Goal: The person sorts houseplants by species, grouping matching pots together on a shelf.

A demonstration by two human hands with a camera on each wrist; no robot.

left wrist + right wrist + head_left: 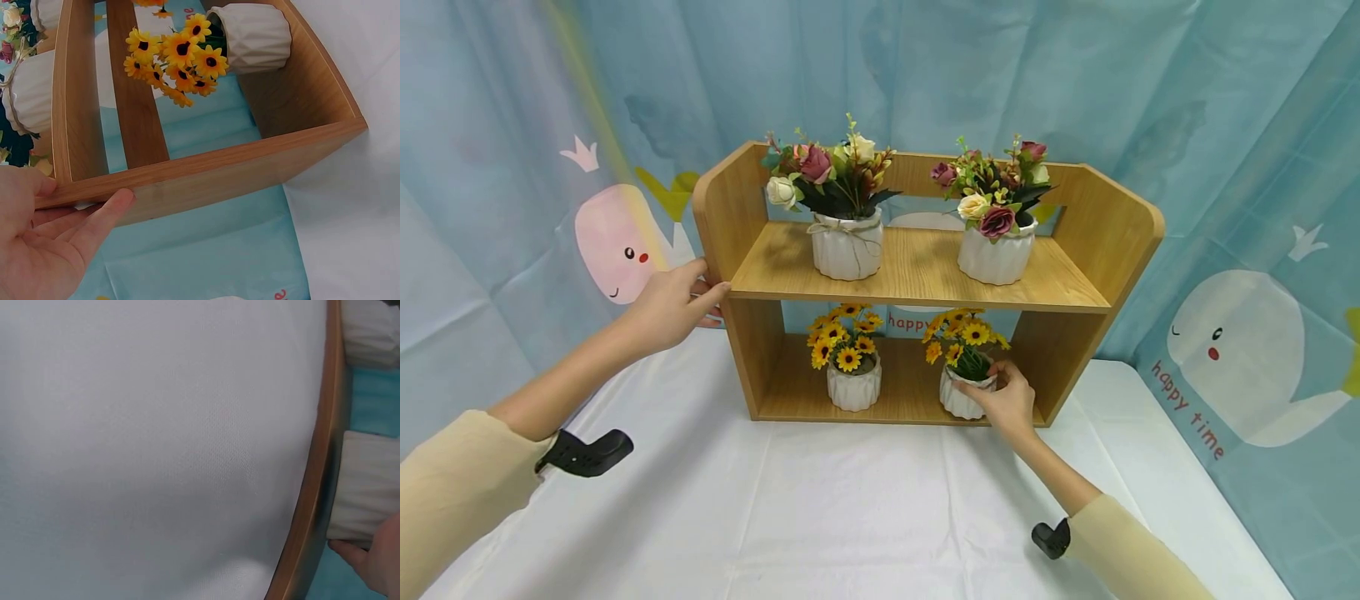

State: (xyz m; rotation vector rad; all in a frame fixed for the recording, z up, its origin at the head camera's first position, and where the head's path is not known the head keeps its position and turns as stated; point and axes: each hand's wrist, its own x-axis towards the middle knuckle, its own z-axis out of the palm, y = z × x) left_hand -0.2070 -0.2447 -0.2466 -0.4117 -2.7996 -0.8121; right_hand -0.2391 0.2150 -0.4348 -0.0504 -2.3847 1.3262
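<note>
A two-tier wooden shelf stands on the white cloth. My left hand holds its left side panel near the middle board; in the left wrist view the thumb lies over the panel's edge and the fingers are against its outer face. On the lower tier, my right hand grips the right-hand white flowerpot of yellow sunflowers, thumb in front and fingers at the rim's right side. That pot and part of the hand show at the right wrist view's edge.
Another sunflower pot sits left on the lower tier. Above stand two white pots of mixed roses, one left and one right. A blue patterned curtain hangs behind, and white cloth covers the table in front.
</note>
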